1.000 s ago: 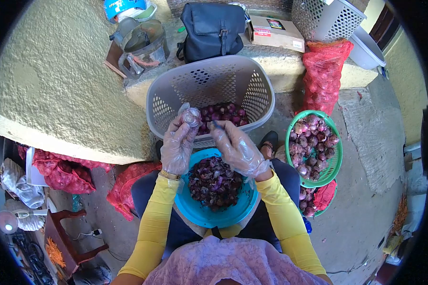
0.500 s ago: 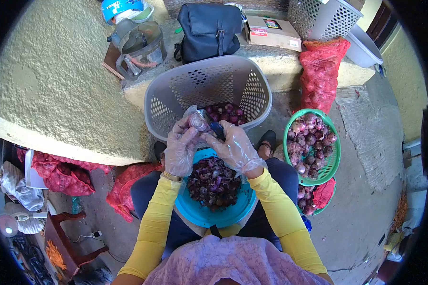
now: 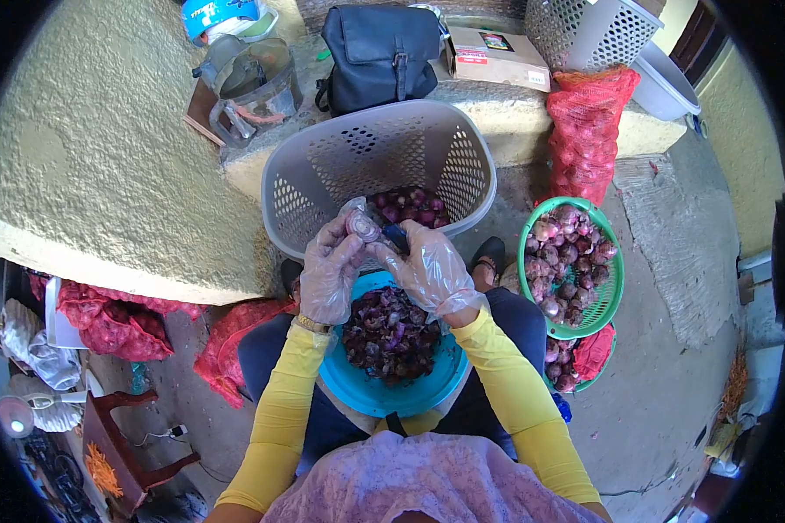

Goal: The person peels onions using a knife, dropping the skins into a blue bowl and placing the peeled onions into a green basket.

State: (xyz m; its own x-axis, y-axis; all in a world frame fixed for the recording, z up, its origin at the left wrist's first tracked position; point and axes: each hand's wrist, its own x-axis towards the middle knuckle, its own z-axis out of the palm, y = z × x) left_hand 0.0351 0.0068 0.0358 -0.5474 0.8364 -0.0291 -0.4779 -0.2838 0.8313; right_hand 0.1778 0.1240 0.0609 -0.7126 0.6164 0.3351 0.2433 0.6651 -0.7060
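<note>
Both my hands wear clear plastic gloves. My left hand is closed round a red onion, its pale ringed cut face turned up. Close beside it, my right hand grips a knife by its dark handle; the blade can hardly be made out. Just beyond the hands, a grey perforated basket has red onions at its bottom. Below my wrists, a blue basin between my legs holds a heap of dark onion skins and trimmings.
On the right stand a green basket of unpeeled onions and another partly beneath it. A red mesh sack leans by the ledge, where a black backpack and a cardboard box sit. More red sacks lie at left.
The knife blade, seen against the top of the onion before, is now mostly out of sight. My hands stay close together in nearly the same place; the view has shifted slightly.
</note>
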